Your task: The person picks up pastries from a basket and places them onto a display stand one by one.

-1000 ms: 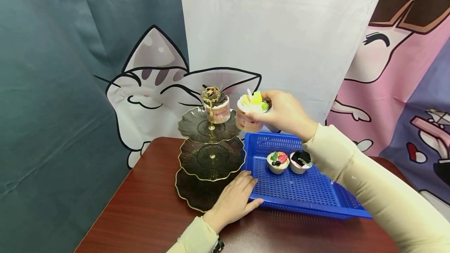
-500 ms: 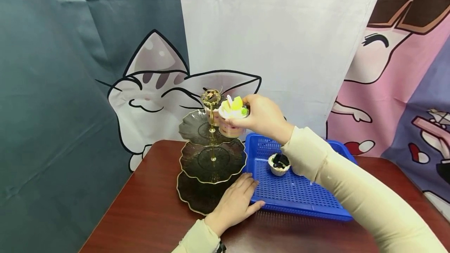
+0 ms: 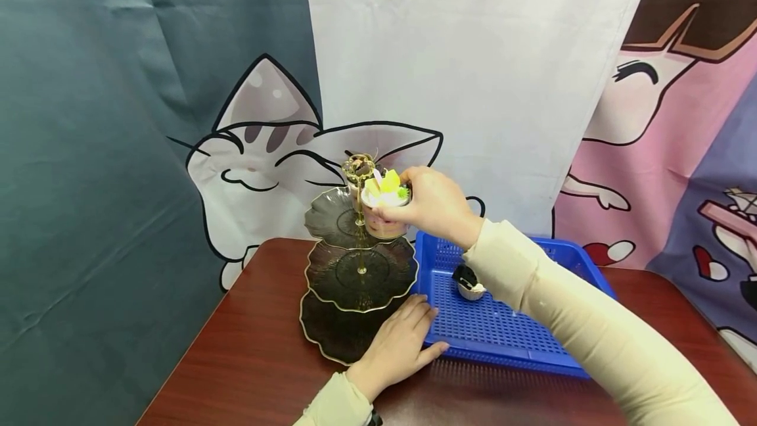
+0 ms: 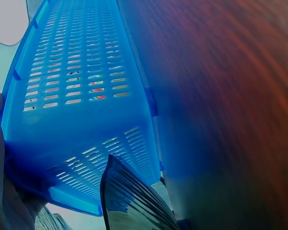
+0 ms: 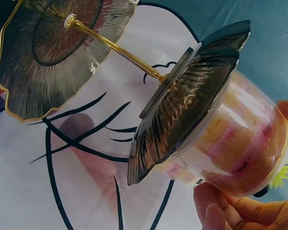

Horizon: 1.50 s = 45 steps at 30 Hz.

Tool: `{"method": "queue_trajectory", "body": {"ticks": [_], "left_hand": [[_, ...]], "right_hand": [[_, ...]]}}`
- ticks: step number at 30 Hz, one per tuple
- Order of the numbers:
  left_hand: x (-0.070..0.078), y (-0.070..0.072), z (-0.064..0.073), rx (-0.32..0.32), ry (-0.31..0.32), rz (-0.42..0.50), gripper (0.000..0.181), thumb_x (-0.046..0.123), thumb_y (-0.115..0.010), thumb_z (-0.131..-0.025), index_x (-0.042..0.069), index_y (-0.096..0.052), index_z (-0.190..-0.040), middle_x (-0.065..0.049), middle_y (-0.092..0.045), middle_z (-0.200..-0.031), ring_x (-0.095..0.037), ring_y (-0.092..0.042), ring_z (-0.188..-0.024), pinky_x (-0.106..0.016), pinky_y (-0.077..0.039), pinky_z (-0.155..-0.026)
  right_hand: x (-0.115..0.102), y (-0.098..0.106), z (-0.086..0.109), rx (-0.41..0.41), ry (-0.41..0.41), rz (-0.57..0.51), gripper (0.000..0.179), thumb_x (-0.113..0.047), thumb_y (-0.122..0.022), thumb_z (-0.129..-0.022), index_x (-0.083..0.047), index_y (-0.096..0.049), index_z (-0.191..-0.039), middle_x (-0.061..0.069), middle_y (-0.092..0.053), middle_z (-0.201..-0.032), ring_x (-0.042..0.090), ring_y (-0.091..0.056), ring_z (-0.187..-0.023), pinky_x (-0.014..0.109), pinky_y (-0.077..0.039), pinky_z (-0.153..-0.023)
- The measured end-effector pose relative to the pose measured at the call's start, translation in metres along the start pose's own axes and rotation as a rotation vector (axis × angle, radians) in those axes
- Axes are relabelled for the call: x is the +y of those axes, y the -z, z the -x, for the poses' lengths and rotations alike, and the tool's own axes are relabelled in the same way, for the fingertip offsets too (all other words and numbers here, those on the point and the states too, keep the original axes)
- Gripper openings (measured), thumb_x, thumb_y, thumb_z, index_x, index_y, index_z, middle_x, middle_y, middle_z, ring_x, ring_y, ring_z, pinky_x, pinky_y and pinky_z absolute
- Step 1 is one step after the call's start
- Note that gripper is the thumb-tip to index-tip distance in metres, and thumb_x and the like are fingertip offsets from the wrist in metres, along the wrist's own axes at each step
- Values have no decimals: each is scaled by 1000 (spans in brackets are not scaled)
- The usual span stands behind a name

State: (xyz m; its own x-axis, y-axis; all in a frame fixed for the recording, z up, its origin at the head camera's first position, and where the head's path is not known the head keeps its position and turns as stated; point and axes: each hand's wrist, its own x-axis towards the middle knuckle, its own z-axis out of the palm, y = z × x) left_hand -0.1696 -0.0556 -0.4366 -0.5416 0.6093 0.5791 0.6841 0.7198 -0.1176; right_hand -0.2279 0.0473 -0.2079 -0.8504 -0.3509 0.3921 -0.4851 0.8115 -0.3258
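Observation:
In the head view my right hand (image 3: 437,208) holds a clear dessert cup (image 3: 384,223) of layered cake, topped with cream and yellow fruit pieces. Thumb and fingers grip it near its top, over the right side of the highest plate of a three-tier stand (image 3: 328,219). From the right wrist, the cup (image 5: 240,139) overlaps the scalloped top plate (image 5: 187,105). A chocolate-topped cup (image 3: 354,196) stands on that plate, mostly hidden behind the gold handle. My left hand (image 3: 395,340) rests with extended fingers on the near left corner of a blue basket (image 3: 503,354).
Inside the basket sits a cupcake (image 3: 471,289) with a dark topping, partly covered by my right sleeve. The stand's lower plates (image 3: 331,327) are beside the basket on the brown table (image 3: 236,360). A printed curtain (image 3: 485,71) hangs behind.
My right hand has carried the yellow-topped cup leftward and a little down, from above the basket to the top plate. The left hand stays at the basket's corner.

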Motion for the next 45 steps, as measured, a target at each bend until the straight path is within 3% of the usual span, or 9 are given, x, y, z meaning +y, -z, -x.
{"method": "queue_trajectory", "body": {"ticks": [13, 23, 33, 45], "left_hand": [[-1, -1, 0, 19, -5, -9, 53, 54, -52, -92, 11, -65, -120, -2, -65, -120, -20, -54, -127, -29, -39, -113], [0, -1, 1, 19, -2, -10, 52, 54, -54, -91, 11, -65, -119, -1, -65, -119, -20, -53, -127, -29, -38, -113], [0, -2, 1, 26, -8, -14, 53, 54, -53, -92, 11, -65, -120, -1, -65, -119, -21, -54, -126, -29, -38, -113], [1, -2, 1, 33, -3, -6, 52, 54, -56, -90, 11, -65, -118, -2, -65, -119, -21, -55, -126, -29, -40, -112]], "right_hand": [[-2, -10, 0, 16, -10, 8, 55, -52, -73, -72, -8, -64, -104, 3, -66, -96, 21, -60, -79, 34, -48, -61], [-3, -12, 2, -5, -25, 6, 63, -57, -73, -73, -8, -64, -112, 3, -67, -101, 20, -61, -82, 35, -50, -63], [-3, -12, 3, -3, -11, -7, 63, -56, -73, -73, -8, -64, -112, 2, -66, -94, 17, -61, -77, 30, -48, -57], [-2, -10, 5, -24, 14, 0, 61, -57, -72, -75, -11, -63, -115, 2, -67, -103, 18, -63, -87, 35, -52, -66]]}}
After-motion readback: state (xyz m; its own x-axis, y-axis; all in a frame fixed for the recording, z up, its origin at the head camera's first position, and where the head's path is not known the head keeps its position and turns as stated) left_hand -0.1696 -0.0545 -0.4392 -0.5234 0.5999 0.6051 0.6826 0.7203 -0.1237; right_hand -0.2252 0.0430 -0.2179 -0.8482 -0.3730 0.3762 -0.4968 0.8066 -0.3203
